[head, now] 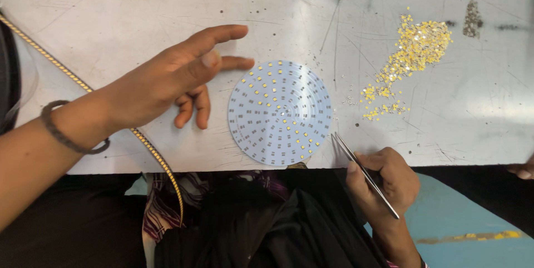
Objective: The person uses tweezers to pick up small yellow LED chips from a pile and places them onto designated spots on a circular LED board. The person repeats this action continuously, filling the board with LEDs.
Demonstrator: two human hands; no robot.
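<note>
Scratched white metal worktable [139,1]; round pale-blue LED circuit board [280,113] flat near front edge, between hands. Left hand [167,82] spread, empty, just beside board's left rim. Right hand [389,182] gripping slim steel tweezers [364,173], tips at board's lower-right rim. Yellow chip pile [411,56] upper right.

A scratched white table [139,1] bears a dark smudge [472,19].

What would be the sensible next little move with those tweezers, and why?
Probably swing the tweezers in the right hand to the pile of small yellow chips and pick one up. Their tips look empty, and the round white board has many unfilled pads. The left hand hovers open beside the board.
</note>
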